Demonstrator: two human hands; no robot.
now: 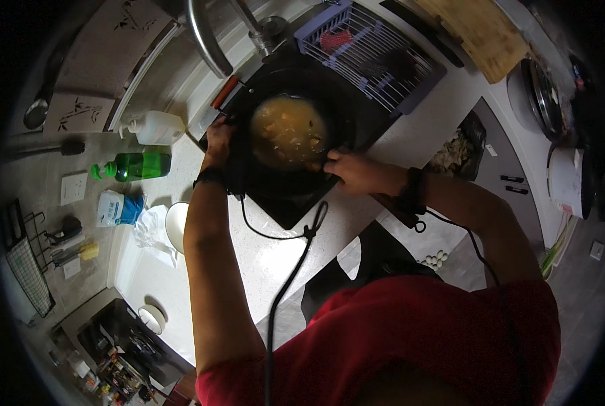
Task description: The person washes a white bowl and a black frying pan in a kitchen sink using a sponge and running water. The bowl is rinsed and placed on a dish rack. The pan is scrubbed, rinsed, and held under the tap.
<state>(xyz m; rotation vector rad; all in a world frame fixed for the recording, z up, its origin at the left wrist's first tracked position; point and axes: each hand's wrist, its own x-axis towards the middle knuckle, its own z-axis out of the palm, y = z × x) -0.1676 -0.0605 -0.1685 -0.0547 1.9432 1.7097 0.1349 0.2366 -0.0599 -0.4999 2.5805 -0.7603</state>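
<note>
A dark wok sits over the black sink below the tap. Cloudy yellowish liquid with food bits and some foam pools in it. My left hand grips the wok's left edge, its fingertips partly hidden in shadow. Just beyond that hand is a reddish wooden grip. On the near right side, my right hand closes on the wok's rim, thumb towards the liquid. Under my right wrist extends a wooden handle with a hanging ring.
The metal tap arches above the sink's far left. A purple-framed drying rack covers its right part. Pump bottles, one green, stand left, beside a white bowl. A bin of scraps is at right. Dark cables hang near my arms.
</note>
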